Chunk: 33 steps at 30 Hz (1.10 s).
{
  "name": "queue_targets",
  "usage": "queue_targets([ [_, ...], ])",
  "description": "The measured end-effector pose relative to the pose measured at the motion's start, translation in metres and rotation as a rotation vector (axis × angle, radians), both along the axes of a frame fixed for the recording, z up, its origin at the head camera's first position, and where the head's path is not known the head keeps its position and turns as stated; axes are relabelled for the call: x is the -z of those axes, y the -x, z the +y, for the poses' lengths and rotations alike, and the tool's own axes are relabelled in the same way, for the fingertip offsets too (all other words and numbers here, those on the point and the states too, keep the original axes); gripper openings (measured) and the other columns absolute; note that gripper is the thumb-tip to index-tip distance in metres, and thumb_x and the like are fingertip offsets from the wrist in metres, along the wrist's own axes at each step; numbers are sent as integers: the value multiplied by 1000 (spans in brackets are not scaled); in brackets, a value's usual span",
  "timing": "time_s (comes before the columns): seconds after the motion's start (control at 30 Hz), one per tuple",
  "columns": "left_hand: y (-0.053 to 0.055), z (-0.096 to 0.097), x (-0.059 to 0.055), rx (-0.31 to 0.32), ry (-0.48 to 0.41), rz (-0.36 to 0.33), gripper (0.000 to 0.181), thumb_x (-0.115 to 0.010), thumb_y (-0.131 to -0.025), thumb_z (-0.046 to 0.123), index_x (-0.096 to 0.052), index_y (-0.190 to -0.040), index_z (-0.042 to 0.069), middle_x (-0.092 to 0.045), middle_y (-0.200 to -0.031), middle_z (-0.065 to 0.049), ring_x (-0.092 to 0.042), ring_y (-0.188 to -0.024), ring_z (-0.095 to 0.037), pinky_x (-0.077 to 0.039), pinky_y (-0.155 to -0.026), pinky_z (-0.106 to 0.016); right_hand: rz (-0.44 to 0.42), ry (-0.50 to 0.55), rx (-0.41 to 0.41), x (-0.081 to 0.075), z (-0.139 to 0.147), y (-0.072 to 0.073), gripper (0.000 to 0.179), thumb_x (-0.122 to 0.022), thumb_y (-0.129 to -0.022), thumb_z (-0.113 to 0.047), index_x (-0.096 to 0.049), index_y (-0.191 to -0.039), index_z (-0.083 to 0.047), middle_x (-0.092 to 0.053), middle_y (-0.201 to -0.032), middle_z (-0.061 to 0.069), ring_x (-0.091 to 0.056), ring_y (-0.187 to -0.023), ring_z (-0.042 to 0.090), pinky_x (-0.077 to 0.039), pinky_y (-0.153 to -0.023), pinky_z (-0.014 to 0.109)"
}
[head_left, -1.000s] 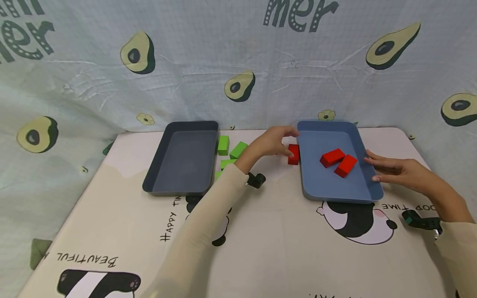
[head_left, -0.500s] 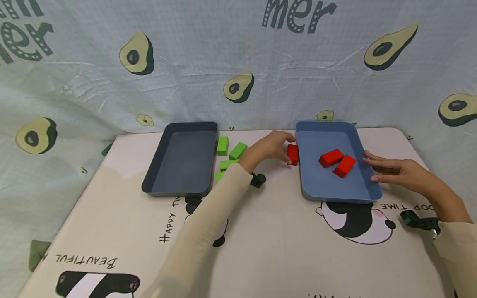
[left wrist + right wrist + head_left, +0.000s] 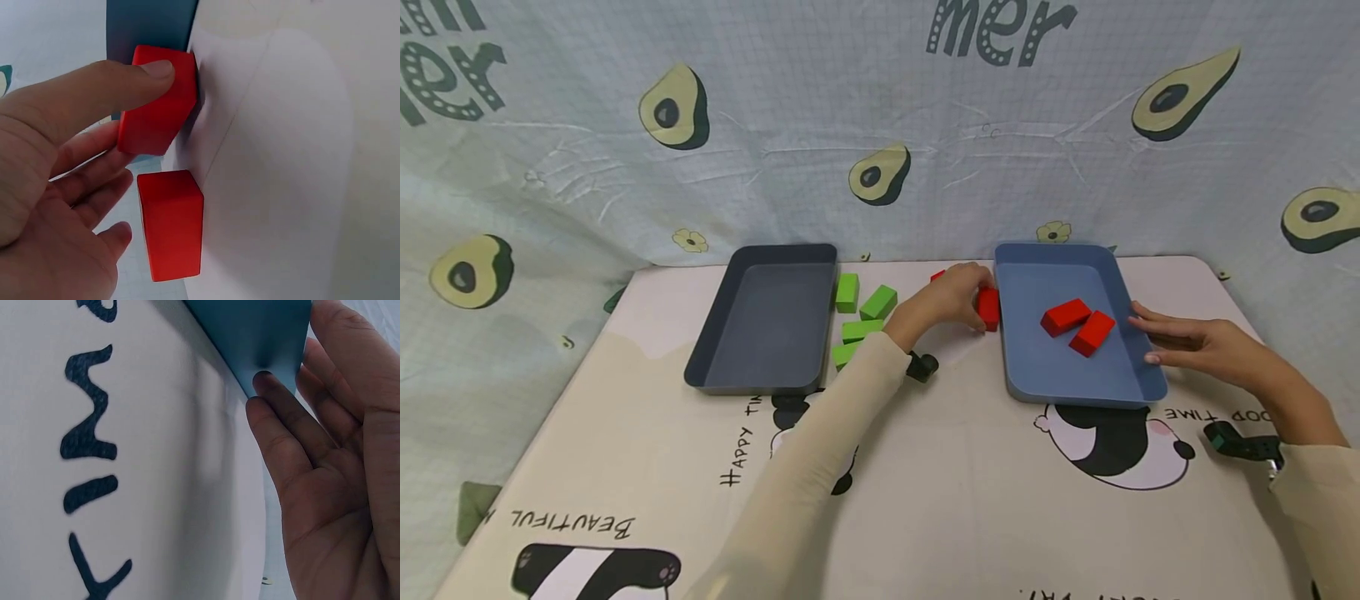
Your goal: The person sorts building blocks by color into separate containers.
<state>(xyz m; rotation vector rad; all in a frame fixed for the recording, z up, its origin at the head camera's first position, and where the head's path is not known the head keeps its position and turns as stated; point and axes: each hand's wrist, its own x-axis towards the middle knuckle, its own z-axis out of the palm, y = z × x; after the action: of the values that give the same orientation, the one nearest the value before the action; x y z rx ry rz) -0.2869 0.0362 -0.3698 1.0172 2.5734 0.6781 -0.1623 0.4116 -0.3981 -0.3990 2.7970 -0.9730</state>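
My left hand (image 3: 953, 298) pinches a red block (image 3: 988, 310) just outside the left wall of the blue tray (image 3: 1022, 367). The left wrist view shows the thumb across this block's face and fingers behind it. A second red block (image 3: 172, 228) sits on the table close by; from the head only a corner (image 3: 937, 275) shows behind the hand. Two more red blocks lie in the blue tray, one (image 3: 1065, 317) slanting beside the other (image 3: 1092, 333). At the tray's right wall my right hand (image 3: 1210, 346) rests its extended fingertips, also seen in the right wrist view.
A dark grey tray (image 3: 700, 379) stands at the left. Several green blocks (image 3: 878, 302) lie between it and my left forearm. Behind the table (image 3: 955, 483) hangs a curtain (image 3: 790, 100) with avocado prints.
My left hand's fingers have come down and closed on the red block beside the blue tray. The right hand stays at the tray's right wall.
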Motion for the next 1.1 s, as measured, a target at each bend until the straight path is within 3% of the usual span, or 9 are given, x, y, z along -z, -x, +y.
queue_targets([
  [0.27, -1, -4, 1, 16, -23, 46, 55, -83, -82, 10, -58, -132, 3, -54, -131, -11, -53, -118, -22, -50, -93, -23, -6, -3, -2, -1, 0, 1, 62, -75, -95, -23, -50, -151, -12, -28, -158, -24, -25, -121, -30, -32, -87, -4],
  [0.53, -4, -6, 0, 9, -106, 54, 58, -81, -82, 8, -56, -135, 4, -51, -139, -12, -50, -124, -23, -52, -96, -24, 9, 4, -12, 1, 1, 1, 61, -75, -94, -21, -52, -149, -10, -30, -156, -26, -26, -120, -30, -33, -87, -4],
  [0.8, -8, -8, 0, 39, -196, -24, 60, -78, -84, 6, -52, -138, 2, -56, -135, -12, -53, -120, -22, -51, -91, -21, 12, 3, -10, 2, 1, -1, 60, -75, -94, -21, -53, -149, -10, -30, -154, -29, -27, -118, -31, -33, -86, -4],
  [1.1, -11, -12, 3, -26, -304, -104, 61, -74, -85, 4, -55, -143, 7, -47, -148, -10, -51, -124, -21, -53, -91, -19, 26, 26, -28, 2, 0, -1, 59, -76, -93, -18, -54, -147, -8, -31, -153, -29, -28, -120, -30, -34, -87, -4],
])
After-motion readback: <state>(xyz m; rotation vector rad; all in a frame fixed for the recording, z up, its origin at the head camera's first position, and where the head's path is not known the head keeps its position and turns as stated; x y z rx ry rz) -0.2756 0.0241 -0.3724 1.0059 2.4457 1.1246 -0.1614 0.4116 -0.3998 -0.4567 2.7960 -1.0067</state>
